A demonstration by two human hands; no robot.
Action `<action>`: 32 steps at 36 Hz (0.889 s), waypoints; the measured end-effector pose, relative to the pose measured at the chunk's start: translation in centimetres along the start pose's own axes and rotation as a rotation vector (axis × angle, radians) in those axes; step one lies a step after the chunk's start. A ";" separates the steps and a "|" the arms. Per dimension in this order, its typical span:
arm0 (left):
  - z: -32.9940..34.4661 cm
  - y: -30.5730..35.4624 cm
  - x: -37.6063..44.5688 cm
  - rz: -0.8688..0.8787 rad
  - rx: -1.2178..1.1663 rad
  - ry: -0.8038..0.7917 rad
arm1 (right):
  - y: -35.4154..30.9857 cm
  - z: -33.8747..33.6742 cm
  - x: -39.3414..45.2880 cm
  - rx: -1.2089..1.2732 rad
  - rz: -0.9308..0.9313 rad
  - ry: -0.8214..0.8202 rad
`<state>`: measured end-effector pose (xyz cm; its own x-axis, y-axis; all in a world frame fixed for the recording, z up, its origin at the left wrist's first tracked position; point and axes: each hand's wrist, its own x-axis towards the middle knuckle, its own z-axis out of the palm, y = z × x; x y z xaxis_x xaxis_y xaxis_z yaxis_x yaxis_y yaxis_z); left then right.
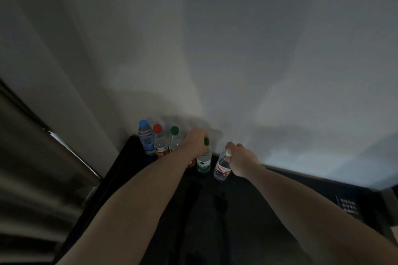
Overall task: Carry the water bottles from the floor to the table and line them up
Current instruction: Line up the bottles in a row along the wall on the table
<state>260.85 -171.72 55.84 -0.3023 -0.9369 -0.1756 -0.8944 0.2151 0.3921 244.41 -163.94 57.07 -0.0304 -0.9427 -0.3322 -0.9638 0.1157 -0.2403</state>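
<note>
Both bare arms reach forward over a dark table [247, 211] that butts against a pale wall [237, 49]. Along the table's far edge, close to the wall, stands a row of water bottles: a blue-capped bottle [146, 138] at the left end, a red-capped bottle [159, 142] just beside it, then a green-capped bottle [174, 138], all three upright and nearly touching. The left hand [195, 143] is curled around the neck of another green-capped bottle with a green label [204, 161], its cap showing just past the fingers; this bottle stands upright, further right in the row. A bit of red shows beneath the left wrist, between that bottle and the three at the left, but the arm hides what it belongs to. The right hand [242, 160] is closed on the top of a white-capped bottle with a red and white label [223, 167], which tilts with its base toward the camera; whether its base touches the table cannot be told in the dim light. This bottle sits just right of the green-labelled one, close but apart. At the left of the view runs a dark, blurred surface [32, 167].
</note>
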 end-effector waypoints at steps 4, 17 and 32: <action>0.0 0.0 0.3 0.005 0.002 0.004 | -0.6 0.1 0.8 0.012 -0.006 -0.015; 0.1 0.1 0.6 -0.005 -0.023 0.019 | -1.3 0.2 2.5 0.009 -0.016 0.002; -0.5 1.5 1.0 -0.009 0.038 -0.073 | -1.6 -0.4 2.9 -0.049 -0.020 -0.016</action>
<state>259.34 -172.51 56.74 -0.3162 -0.9164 -0.2452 -0.9086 0.2182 0.3563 245.79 -166.95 56.88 -0.0065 -0.9394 -0.3427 -0.9759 0.0807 -0.2027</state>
